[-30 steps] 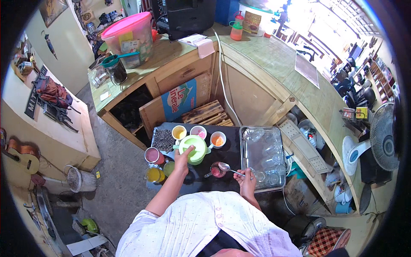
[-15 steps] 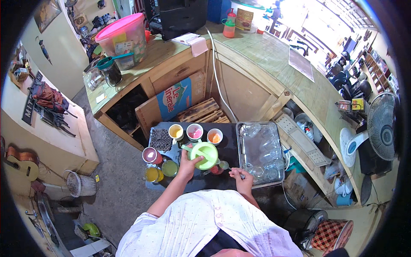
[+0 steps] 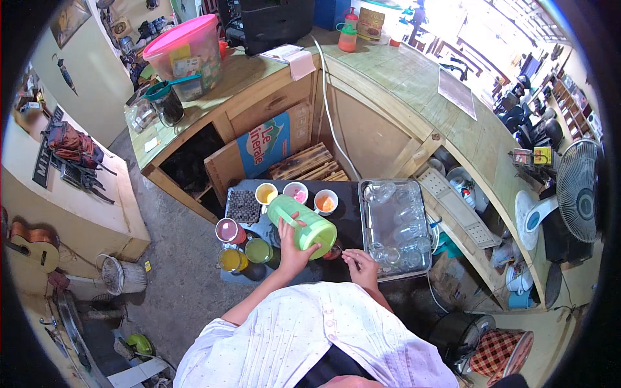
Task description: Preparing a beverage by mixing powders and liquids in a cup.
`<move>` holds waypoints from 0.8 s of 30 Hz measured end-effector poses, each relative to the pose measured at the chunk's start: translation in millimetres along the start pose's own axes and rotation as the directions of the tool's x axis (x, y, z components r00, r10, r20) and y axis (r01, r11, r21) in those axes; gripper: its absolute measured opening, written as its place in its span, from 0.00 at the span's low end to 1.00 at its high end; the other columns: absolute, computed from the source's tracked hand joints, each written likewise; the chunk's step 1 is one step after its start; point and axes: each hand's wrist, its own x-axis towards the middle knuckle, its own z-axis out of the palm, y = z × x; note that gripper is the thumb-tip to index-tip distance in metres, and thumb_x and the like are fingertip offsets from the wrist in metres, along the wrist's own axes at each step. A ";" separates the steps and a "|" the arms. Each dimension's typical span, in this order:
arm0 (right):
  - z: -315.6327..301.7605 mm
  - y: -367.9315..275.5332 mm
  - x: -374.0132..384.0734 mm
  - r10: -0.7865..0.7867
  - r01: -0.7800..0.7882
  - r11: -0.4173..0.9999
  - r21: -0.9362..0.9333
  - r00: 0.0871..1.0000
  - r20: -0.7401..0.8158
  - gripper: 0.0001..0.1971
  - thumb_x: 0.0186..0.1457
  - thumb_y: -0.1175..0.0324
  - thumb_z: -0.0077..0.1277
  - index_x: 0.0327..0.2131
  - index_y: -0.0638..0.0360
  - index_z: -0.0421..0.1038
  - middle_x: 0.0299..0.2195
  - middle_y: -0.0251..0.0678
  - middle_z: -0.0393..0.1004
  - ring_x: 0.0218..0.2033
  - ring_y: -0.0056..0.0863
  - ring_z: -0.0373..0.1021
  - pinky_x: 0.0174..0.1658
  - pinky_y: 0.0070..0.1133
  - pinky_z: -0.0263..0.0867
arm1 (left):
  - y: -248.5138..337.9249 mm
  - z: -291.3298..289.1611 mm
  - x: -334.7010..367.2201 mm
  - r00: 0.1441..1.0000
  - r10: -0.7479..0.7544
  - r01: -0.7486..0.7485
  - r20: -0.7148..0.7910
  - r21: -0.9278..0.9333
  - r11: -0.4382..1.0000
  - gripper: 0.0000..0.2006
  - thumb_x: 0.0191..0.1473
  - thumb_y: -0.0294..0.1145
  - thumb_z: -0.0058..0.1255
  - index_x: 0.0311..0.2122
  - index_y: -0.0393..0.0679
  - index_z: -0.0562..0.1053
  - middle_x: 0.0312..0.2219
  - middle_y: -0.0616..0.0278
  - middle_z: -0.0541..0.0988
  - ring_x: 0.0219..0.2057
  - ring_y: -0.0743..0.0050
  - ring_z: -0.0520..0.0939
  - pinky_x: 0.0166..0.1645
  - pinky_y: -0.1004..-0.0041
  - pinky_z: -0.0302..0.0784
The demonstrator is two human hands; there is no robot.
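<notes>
My left hand [image 3: 295,251] grips a light green plastic pitcher [image 3: 296,216] by its handle. The pitcher is tilted to the right, its opening over a glass mug [image 3: 333,251] with reddish contents, partly hidden. At the right of that mug, my right hand [image 3: 362,266] has its fingers pinched; what they hold is hidden. Left of the pitcher stand a green drink [image 3: 259,251], a yellow drink [image 3: 231,260] and a red-pink drink [image 3: 229,231] in glass mugs. Behind are three white cups, with yellow [image 3: 266,193], pink [image 3: 295,193] and orange [image 3: 325,202] contents.
A metal tray [image 3: 427,255] of upturned glass mugs lies at the right of the dark low table [image 3: 346,220]. A dark, bumpy square mat [image 3: 243,205] is at its back left. Wooden counters [image 3: 381,74] surround the far side; a white fan [image 3: 574,187] stands right.
The pitcher has gone from upright to tilted rightward, its opening now over the reddish mug. The spoon seen in my right hand earlier no longer shows clearly.
</notes>
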 end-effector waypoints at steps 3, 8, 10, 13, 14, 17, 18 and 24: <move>3.0 -1.2 0.0 0.069 -0.068 0.997 0.041 0.997 -0.038 0.07 0.58 0.78 0.49 0.36 0.69 0.76 0.37 0.42 0.77 0.37 0.27 0.77 0.43 0.21 0.74 | 5.9 -0.8 1.1 0.999 0.053 -0.053 0.001 0.036 0.998 0.33 0.29 0.29 0.73 0.43 0.45 0.66 0.58 0.55 0.65 0.65 0.35 0.50 0.65 0.46 0.50; 4.7 17.1 0.0 0.324 -0.251 0.883 0.398 0.937 -0.129 0.07 0.62 0.76 0.44 0.38 0.71 0.71 0.35 0.42 0.76 0.36 0.31 0.77 0.42 0.24 0.76 | 11.4 2.7 4.0 0.997 0.077 -0.077 0.013 0.022 0.997 0.32 0.29 0.29 0.73 0.42 0.45 0.67 0.57 0.54 0.65 0.65 0.36 0.50 0.65 0.46 0.50; 2.6 16.3 0.1 0.334 -0.266 0.879 0.396 0.936 -0.112 0.07 0.63 0.75 0.44 0.39 0.70 0.70 0.36 0.43 0.75 0.36 0.32 0.77 0.41 0.24 0.76 | 12.0 3.2 3.1 0.996 0.094 -0.094 0.010 0.032 0.995 0.32 0.29 0.29 0.73 0.42 0.45 0.67 0.57 0.54 0.65 0.65 0.35 0.50 0.65 0.45 0.50; 2.1 16.4 0.7 0.343 -0.271 0.869 0.413 0.933 -0.110 0.07 0.63 0.75 0.43 0.39 0.70 0.69 0.36 0.42 0.75 0.34 0.32 0.77 0.41 0.24 0.76 | 11.8 2.7 2.5 0.996 0.091 -0.091 0.000 0.035 0.995 0.32 0.29 0.30 0.73 0.42 0.45 0.67 0.57 0.54 0.65 0.65 0.35 0.50 0.65 0.45 0.50; 2.0 16.7 0.9 0.342 -0.261 0.864 0.431 0.932 -0.121 0.06 0.63 0.76 0.43 0.38 0.70 0.69 0.35 0.41 0.75 0.34 0.31 0.77 0.41 0.25 0.76 | 12.1 3.2 2.5 0.996 0.092 -0.092 0.002 0.035 0.995 0.32 0.29 0.30 0.73 0.42 0.45 0.67 0.57 0.54 0.65 0.65 0.35 0.50 0.65 0.45 0.50; 2.1 17.2 2.0 0.359 -0.267 0.844 0.465 0.926 -0.120 0.06 0.63 0.76 0.43 0.38 0.69 0.68 0.35 0.41 0.75 0.34 0.31 0.77 0.40 0.25 0.76 | 12.8 3.1 2.9 0.994 0.111 -0.110 -0.005 0.036 0.993 0.32 0.29 0.30 0.73 0.42 0.45 0.67 0.57 0.55 0.65 0.65 0.35 0.50 0.65 0.44 0.50; 2.1 16.8 2.5 0.359 -0.267 0.844 0.465 0.926 -0.120 0.06 0.63 0.76 0.43 0.38 0.69 0.68 0.35 0.41 0.75 0.34 0.31 0.77 0.40 0.25 0.76 | 12.7 3.0 2.8 0.993 0.116 -0.115 -0.006 0.040 0.993 0.32 0.29 0.30 0.73 0.42 0.46 0.67 0.57 0.55 0.65 0.65 0.35 0.51 0.65 0.44 0.50; 1.5 22.5 1.7 0.378 -0.288 0.828 0.482 0.920 -0.099 0.05 0.64 0.76 0.42 0.40 0.68 0.67 0.36 0.44 0.74 0.35 0.35 0.78 0.40 0.24 0.76 | 12.8 2.2 3.2 0.991 0.131 -0.130 -0.007 0.046 0.990 0.32 0.29 0.31 0.73 0.42 0.46 0.67 0.57 0.55 0.66 0.64 0.34 0.52 0.65 0.44 0.49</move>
